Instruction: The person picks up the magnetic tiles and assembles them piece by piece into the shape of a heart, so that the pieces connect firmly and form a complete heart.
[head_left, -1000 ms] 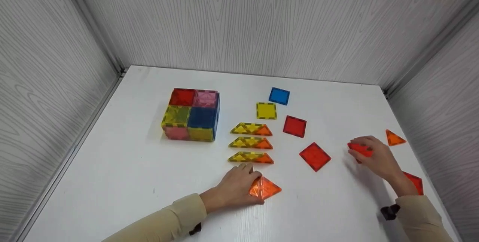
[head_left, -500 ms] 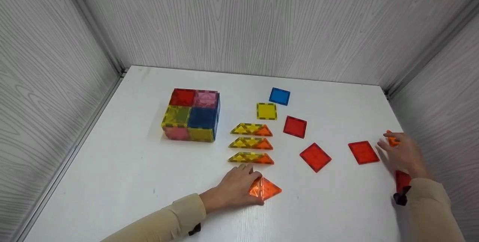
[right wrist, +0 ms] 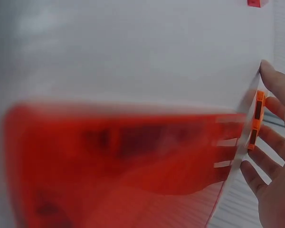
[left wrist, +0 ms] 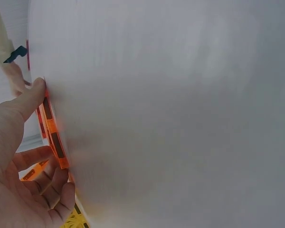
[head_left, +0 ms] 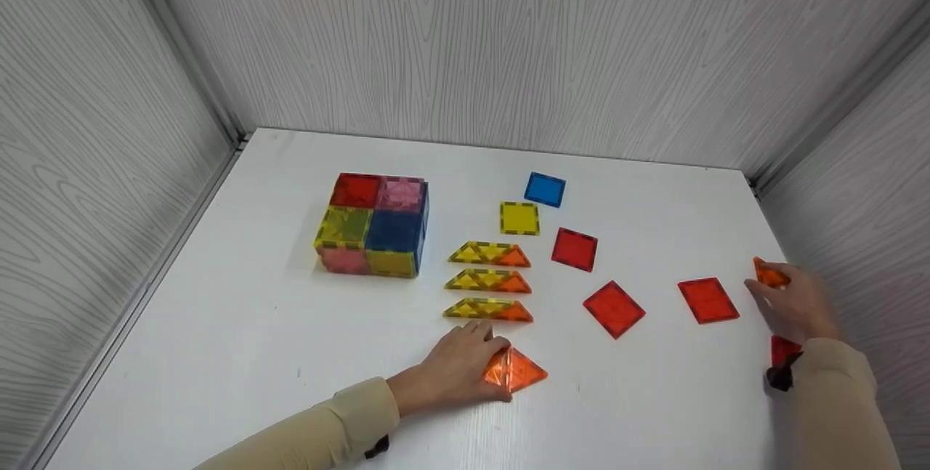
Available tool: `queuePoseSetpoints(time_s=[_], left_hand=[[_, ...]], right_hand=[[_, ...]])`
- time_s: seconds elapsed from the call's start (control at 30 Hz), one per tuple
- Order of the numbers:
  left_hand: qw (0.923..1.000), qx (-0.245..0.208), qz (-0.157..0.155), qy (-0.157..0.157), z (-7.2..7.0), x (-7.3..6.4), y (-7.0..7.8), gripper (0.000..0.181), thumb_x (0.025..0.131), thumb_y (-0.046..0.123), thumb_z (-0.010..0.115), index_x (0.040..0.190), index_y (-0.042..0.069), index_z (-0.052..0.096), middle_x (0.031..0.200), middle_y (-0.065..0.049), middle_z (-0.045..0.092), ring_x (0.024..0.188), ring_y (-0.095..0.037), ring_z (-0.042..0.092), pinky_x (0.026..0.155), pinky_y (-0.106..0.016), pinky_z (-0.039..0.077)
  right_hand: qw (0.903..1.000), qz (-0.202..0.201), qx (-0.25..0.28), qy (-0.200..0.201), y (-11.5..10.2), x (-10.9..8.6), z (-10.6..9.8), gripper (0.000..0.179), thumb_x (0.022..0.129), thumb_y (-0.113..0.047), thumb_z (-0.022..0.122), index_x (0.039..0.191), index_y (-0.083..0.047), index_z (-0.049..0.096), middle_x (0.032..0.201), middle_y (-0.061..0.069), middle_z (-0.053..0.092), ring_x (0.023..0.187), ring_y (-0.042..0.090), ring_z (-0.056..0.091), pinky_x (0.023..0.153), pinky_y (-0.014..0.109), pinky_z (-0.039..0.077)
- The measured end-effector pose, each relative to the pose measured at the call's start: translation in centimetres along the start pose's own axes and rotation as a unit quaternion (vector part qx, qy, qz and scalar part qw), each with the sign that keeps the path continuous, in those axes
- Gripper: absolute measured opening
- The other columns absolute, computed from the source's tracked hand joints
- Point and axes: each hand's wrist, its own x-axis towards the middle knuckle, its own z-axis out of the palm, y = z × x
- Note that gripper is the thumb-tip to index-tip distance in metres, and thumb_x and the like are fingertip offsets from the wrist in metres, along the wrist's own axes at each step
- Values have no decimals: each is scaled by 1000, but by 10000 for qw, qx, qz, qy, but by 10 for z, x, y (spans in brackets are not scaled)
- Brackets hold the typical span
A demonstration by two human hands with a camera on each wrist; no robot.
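Observation:
My left hand (head_left: 452, 365) rests at the front middle of the table. Its thumb and fingers pinch an orange triangle magnetic tile (head_left: 496, 370), partly hidden by the hand. A second orange triangle tile (head_left: 527, 370) lies against its right side. In the left wrist view, thumb and fingers sit at opposite ends of an orange tile edge (left wrist: 53, 130). My right hand (head_left: 799, 303) is at the table's right edge, fingers bent over another orange triangle tile (head_left: 769, 275). The right wrist view shows fingers touching that orange tile (right wrist: 256, 118) while the thumb stands apart from it.
Three yellow-and-orange strips, like this nearest strip (head_left: 488, 309), stand in a column. A multicoloured tile box (head_left: 372, 223) is left of them. Loose squares include blue (head_left: 545, 189), yellow (head_left: 519, 218) and red ones (head_left: 615, 309). A red tile (head_left: 785, 350) lies by the right wrist.
My right hand has let go of a red square, which now lies flat on the table, and has moved right to the orange triangle tile. The left hand stays in place.

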Motion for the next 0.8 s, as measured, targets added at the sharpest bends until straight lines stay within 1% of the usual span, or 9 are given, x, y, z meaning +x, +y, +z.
queuePoseSetpoints(time_s=[0.07, 0.17, 0.23, 0.33, 0.5, 0.6, 0.67, 0.73, 0.8], left_hand=[[10000, -7, -2, 3, 0, 0, 0, 76, 88, 71, 73, 145, 23, 60, 127, -3, 59, 115, -18, 54, 104, -40, 51], [10000, -10, -15, 0, 0, 0, 1, 76, 88, 70, 73, 145, 23, 61, 128, -4, 59, 115, -18, 54, 104, -40, 51], [10000, 0, -28, -7, 0, 0, 1, 76, 88, 71, 73, 145, 23, 61, 128, -4, 59, 114, -18, 54, 103, -40, 52], [10000, 30, -23, 1, 0, 0, 1, 76, 87, 71, 72, 145, 23, 61, 127, -3, 59, 112, -17, 53, 101, -38, 51], [10000, 33, -11, 57, 0, -1, 1, 76, 87, 72, 72, 144, 22, 62, 124, -3, 59, 109, -16, 52, 97, -37, 50], [9999, 2, -42, 95, 0, -3, 0, 77, 87, 71, 73, 144, 21, 62, 121, -3, 58, 106, -16, 51, 94, -36, 49], [9999, 3, -60, 113, 0, -4, 0, 77, 86, 71, 73, 144, 21, 62, 120, -2, 58, 104, -15, 50, 93, -35, 49], [9999, 15, -82, 114, 0, -4, -1, 77, 86, 71, 74, 143, 21, 62, 119, -2, 58, 103, -15, 50, 93, -36, 49], [9999, 17, -104, 95, -1, -5, -1, 78, 86, 72, 74, 143, 21, 62, 119, -2, 58, 103, -15, 50, 93, -36, 49]], right_hand=[[10000, 7, 6, -37, 0, 1, -1, 71, 105, -43, 61, 153, 7, 46, 140, 39, 52, 114, 49, 52, 87, 44, 55], [10000, -79, -2, -24, -2, 2, -1, 66, 106, -39, 62, 150, 8, 50, 139, 38, 54, 114, 47, 55, 81, 27, 51], [9999, -99, -35, -5, -4, 1, -1, 64, 105, -38, 63, 149, 8, 52, 137, 38, 56, 111, 46, 56, 76, 18, 46], [9999, -129, -50, 57, -8, -3, 0, 63, 104, -37, 66, 147, 8, 54, 132, 37, 59, 107, 44, 59, 71, 15, 46], [9992, -295, -102, 249, -20, -11, 6, 64, 101, -39, 71, 143, 8, 58, 130, 35, 62, 104, 43, 62, 69, 16, 48], [9978, -512, -168, 376, -32, -15, 10, 63, 100, -40, 72, 142, 6, 60, 133, 35, 62, 107, 45, 61, 71, 22, 51], [9962, -721, -194, 437, -42, -18, 13, 61, 100, -40, 72, 140, 5, 62, 135, 35, 62, 114, 49, 60, 76, 35, 55], [9939, -968, -232, 481, -53, -22, 15, 60, 99, -40, 74, 138, 4, 64, 136, 34, 63, 120, 51, 57, 83, 49, 55], [9904, -1252, -241, 535, -65, -27, 17, 57, 97, -39, 76, 134, 3, 68, 135, 31, 65, 124, 52, 56, 91, 57, 52]])
